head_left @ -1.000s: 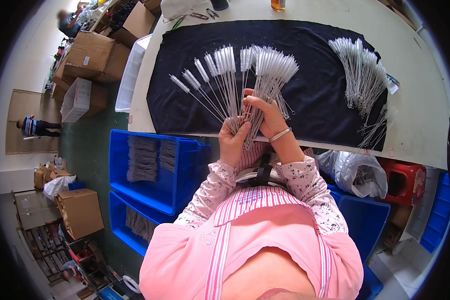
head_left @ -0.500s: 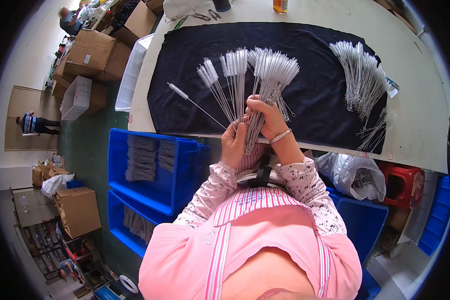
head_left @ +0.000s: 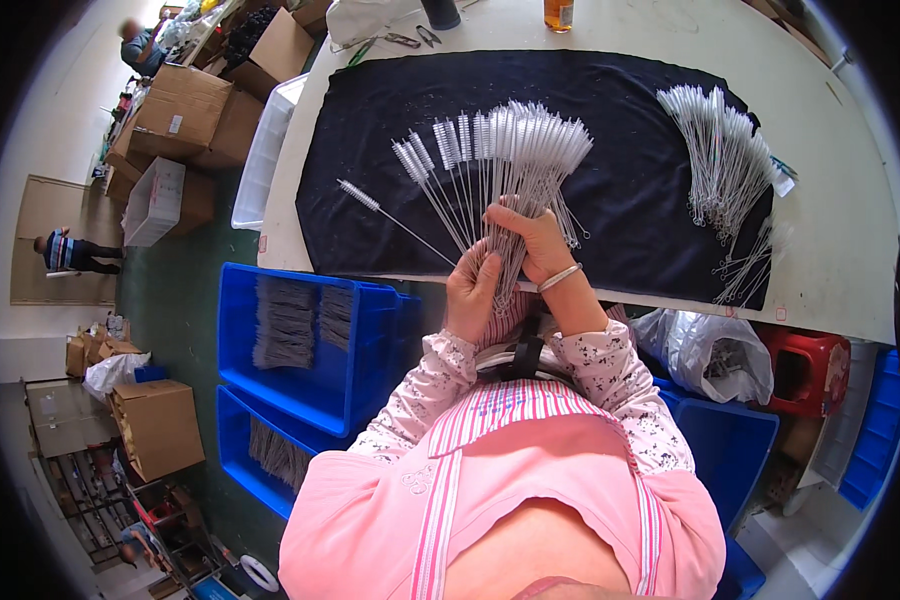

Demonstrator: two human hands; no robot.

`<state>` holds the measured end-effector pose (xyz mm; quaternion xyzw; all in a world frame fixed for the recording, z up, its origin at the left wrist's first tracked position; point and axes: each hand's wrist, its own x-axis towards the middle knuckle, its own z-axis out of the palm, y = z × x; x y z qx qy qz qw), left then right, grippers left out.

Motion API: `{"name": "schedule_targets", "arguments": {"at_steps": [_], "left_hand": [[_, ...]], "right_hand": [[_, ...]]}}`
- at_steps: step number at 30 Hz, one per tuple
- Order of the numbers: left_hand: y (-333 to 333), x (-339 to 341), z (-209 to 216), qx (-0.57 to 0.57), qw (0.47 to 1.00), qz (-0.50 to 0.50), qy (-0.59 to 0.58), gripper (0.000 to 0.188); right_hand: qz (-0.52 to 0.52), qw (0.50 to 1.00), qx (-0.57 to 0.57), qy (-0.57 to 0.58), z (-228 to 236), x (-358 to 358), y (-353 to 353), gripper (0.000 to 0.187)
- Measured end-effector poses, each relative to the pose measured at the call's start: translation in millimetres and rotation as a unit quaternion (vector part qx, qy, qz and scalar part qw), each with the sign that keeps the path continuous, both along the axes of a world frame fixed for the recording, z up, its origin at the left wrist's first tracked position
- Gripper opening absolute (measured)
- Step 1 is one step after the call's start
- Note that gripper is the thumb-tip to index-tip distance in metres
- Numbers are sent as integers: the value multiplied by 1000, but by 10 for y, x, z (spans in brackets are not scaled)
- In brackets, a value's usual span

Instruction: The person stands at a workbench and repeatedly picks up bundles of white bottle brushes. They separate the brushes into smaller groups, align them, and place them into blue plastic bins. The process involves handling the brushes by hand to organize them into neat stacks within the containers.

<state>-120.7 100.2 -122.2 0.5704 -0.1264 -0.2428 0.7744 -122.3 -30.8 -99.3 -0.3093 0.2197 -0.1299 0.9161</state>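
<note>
Fanned wire brushes (head_left: 530, 140) with white bristle heads and thin looped metal stems stand out from my two hands over the dark cloth (head_left: 360, 130). My left hand (head_left: 473, 290) pinches the stems on the left side of the fan. Wrapped around the thicker bundle at the right is my right hand (head_left: 533, 235), with a bangle on its wrist. One single brush (head_left: 360, 194) sticks out to the far left, its stem running to my left fingers. A pile of similar brushes (head_left: 720, 160) lies on the cloth's right side.
Blue bins (head_left: 350, 400) with bundled grey wire pieces stand below the table's left edge. A red stool (head_left: 808, 370) and a plastic bag (head_left: 705, 350) sit at the lower right. Snips (head_left: 402, 40) and an amber bottle (head_left: 559, 14) lie at the table's back. Two people are far left.
The separate clusters of brush heads in the middle have moved right and merged more closely with the right-hand bundle. Both hands stay nearly in place; the lone brush still points left.
</note>
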Motion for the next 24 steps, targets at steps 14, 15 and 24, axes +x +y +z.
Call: {"name": "schedule_targets", "arguments": {"at_steps": [14, 15, 24], "left_hand": [[-2, 14, -36, -56, 997, 8, 47, 26], [-6, 12, -46, -58, 997, 11, 47, 24], [-10, -5, -82, -59, 996, 44, 47, 21]], "right_hand": [[20, 1000, 1, -20, -15, -8, -42, 14], [24, 1000, 8, -16, -18, -12, -52, 14], [33, 999, 2, -19, -100, 1, -63, 13]]}}
